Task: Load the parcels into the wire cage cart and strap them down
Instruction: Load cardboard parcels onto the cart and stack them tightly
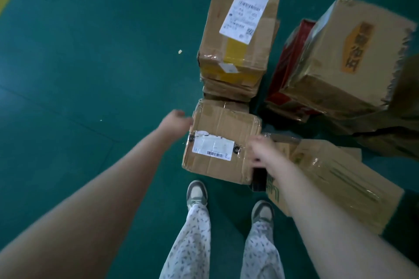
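Six brown cardboard parcels lie on the floor, the far-right one only partly seen, plus one red box. Two large white labels face up; one left hand, one right hand and two grey shoes show.

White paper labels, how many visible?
3 labels: one atop the far yellow-taped brown cardboard box, a small one on its near side, one on the nearer cardboard box. More may be hidden.

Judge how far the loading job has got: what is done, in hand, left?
Done: nothing shows as loaded; no cart or strap is in view. In hand: the left hand and right hand are at the sides of the barcode box; the grip is blurred. Left: that box, the yellow-taped stack, the orange-label box, the red box and the green-print box all need loading and strapping.
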Demonstrator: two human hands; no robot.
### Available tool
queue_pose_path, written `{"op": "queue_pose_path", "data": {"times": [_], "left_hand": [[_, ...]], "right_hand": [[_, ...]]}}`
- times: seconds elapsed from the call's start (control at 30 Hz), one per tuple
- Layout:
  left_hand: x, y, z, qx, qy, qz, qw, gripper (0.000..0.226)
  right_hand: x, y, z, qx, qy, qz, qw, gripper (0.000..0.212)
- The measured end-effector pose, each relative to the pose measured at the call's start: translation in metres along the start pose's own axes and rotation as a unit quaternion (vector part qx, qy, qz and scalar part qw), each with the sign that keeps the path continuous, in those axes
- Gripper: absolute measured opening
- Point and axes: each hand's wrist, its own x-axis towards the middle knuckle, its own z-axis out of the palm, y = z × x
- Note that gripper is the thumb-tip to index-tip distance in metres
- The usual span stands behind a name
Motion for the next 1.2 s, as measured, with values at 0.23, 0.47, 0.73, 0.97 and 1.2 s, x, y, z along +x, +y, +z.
{"op": "queue_pose_path", "data": {"times": [0.23,0.47,0.73,0.97,1.2], "left_hand": [[0.056,0.085,-0.024,-0.132,0.024,0.081,0.988,0.064],[0.038,0.094,-0.016,-0.165,-0.015,0.114,0.98,0.047],[-0.032,0.106,-0.036,-0.177,0.017,0.088,0.98,0.039],[-0.153,0.13,-0.058,-0.192,0.0,0.13,0.973,0.036],[-0.28,0.166,-0.037,-0.178,-0.078,0.223,0.955,0.035]], "right_hand": [[0.046,-0.102,-0.032,0.129,0.078,-0.092,0.984,0.061],[0.027,-0.114,-0.024,0.185,0.074,-0.104,0.974,0.05],[-0.038,-0.117,-0.03,0.27,0.117,-0.069,0.953,0.016],[-0.16,-0.11,-0.08,0.284,0.155,-0.102,0.941,0.02],[-0.266,-0.049,-0.132,0.398,0.187,-0.063,0.896,0.035]]}}
